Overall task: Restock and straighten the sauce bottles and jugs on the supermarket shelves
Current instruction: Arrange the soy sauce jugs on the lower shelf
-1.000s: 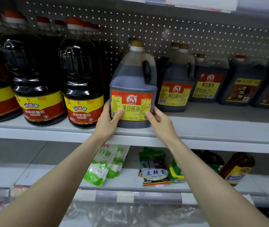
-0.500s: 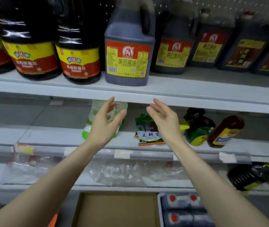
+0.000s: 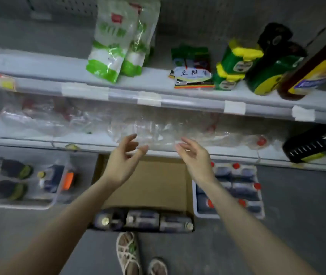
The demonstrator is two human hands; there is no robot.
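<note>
My left hand (image 3: 123, 159) and my right hand (image 3: 196, 157) hover empty with relaxed fingers above a cardboard box (image 3: 150, 185) on the floor. A row of dark sauce jugs (image 3: 144, 220) lies in the box's near end. A white crate (image 3: 229, 191) of red-capped dark jugs sits to the right of the box. A clear bin (image 3: 25, 179) on the left holds dark bottles. A brown bottle with a yellow label (image 3: 314, 70) lies tilted on the shelf at upper right.
The middle shelf (image 3: 118, 86) carries green-and-white pouches (image 3: 114, 42), a sauce packet (image 3: 193, 72) and green-and-yellow packs (image 3: 235, 62). Clear plastic bags (image 3: 158, 132) lie on the lowest shelf, with a dark jug (image 3: 314, 143) at its right end. My sandalled feet (image 3: 130, 253) stand before the box.
Both hands let go of the soy sauce jug on the upper shelf and dropped down. The view swung from the shelves to the floor boxes.
</note>
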